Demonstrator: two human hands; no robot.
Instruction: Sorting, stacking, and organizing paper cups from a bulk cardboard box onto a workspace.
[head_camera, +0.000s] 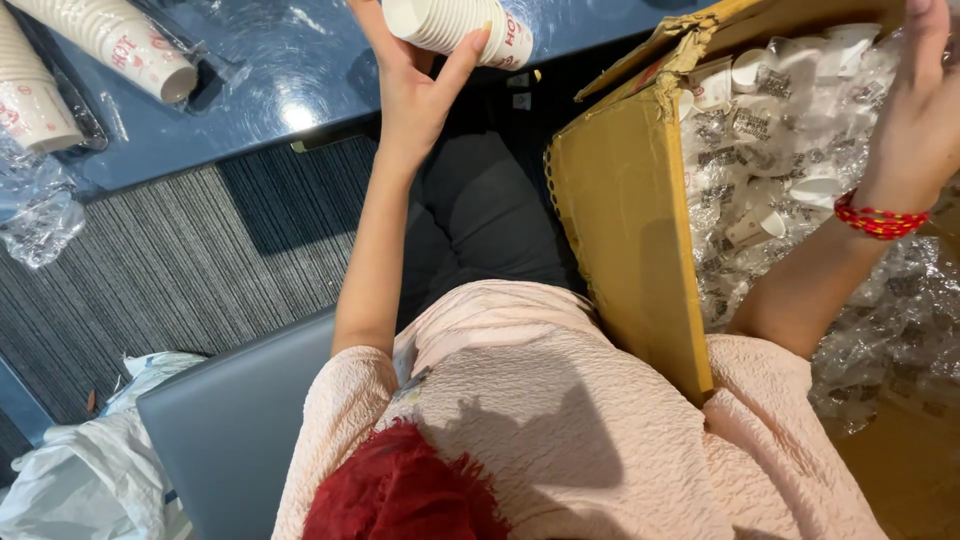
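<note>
My left hand (415, 90) is raised over the table edge and grips a sideways stack of white paper cups with red print (455, 25). My right hand (915, 110), with a red bead bracelet (880, 220) on the wrist, reaches into an open cardboard box (625, 220) on my right. The box is full of small white cups in clear printed plastic wrap (770, 130). The right fingers run out of the top of the frame, so I cannot see whether they hold anything.
A glossy dark blue table (280, 80) carries two more cup stacks (120, 40) (25, 100) and crumpled clear plastic (35, 215). Striped grey carpet (200, 260) lies below. A grey seat (230, 420) and a white bag (80, 480) are at lower left.
</note>
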